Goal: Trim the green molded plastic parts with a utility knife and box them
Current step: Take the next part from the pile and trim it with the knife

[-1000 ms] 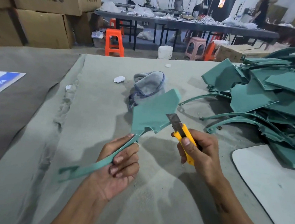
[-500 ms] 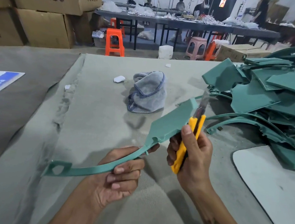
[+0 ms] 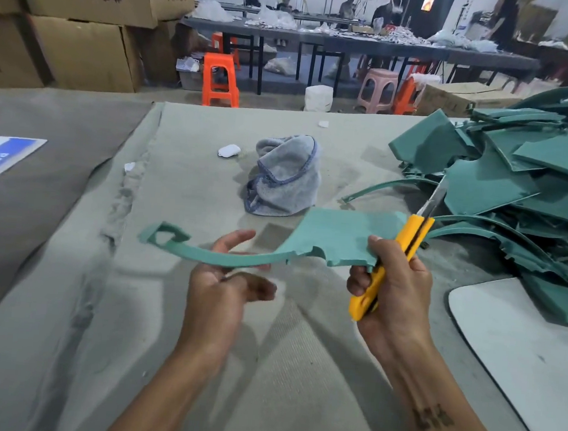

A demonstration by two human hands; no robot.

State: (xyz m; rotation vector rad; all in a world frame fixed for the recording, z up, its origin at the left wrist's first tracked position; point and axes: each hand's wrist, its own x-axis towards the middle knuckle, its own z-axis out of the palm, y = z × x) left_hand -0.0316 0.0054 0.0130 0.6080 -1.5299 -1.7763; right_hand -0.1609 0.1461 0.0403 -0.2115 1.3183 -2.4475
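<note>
- Fingers (image 3: 360, 284) of the right hand (image 3: 395, 292) are curled tight round the yellow knife (image 3: 391, 261), and its thumb pins the wide end of the green part (image 3: 339, 235) against it.
- That green part is up in the air over the worktop (image 3: 166, 308), near the person, lying almost flat with its long thin arm reaching left to a small loop.
- Under the thin arm is the left hand (image 3: 223, 278), palm up. Its fingers look loose and a bit blurry, so I cannot tell if they hold the arm or only touch it.
- I think the part is held up like this so it can be turned to a new edge for cutting.
- The blade points up and away, far from both hands.
- More green parts (image 3: 516, 186) lie in a big pile at the right.
- A grey cloth (image 3: 285, 178) sits farther back in the middle.
</note>
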